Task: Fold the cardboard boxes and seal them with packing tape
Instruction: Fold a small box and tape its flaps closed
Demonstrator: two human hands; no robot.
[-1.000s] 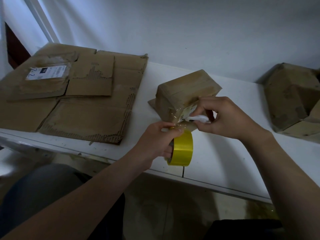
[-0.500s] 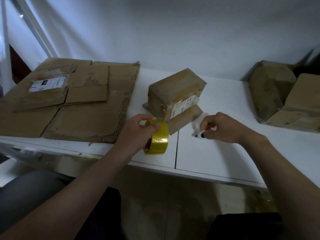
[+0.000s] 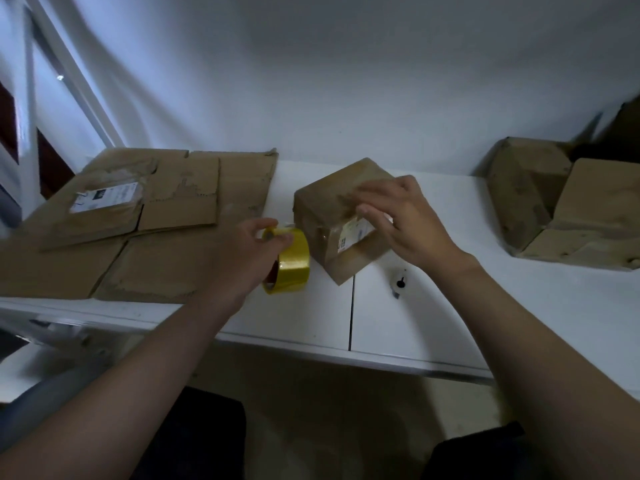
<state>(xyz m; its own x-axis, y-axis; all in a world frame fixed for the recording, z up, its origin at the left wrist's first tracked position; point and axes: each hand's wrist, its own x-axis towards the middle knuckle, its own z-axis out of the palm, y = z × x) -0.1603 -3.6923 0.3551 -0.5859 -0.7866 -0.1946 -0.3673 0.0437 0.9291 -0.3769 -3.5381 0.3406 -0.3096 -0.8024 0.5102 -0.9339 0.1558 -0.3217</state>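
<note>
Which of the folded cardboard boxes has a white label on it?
The small middle box, by the right hand: a white label shows on its front face. The boxes at the far right show none.

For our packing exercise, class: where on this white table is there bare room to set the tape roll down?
Bare: the front strip of the white table between the yellow tape roll and the small white tool; right of the tool, before the stacked brown cardboard boxes. Crowded: the left, under flattened brown cardboard sheets.
</note>
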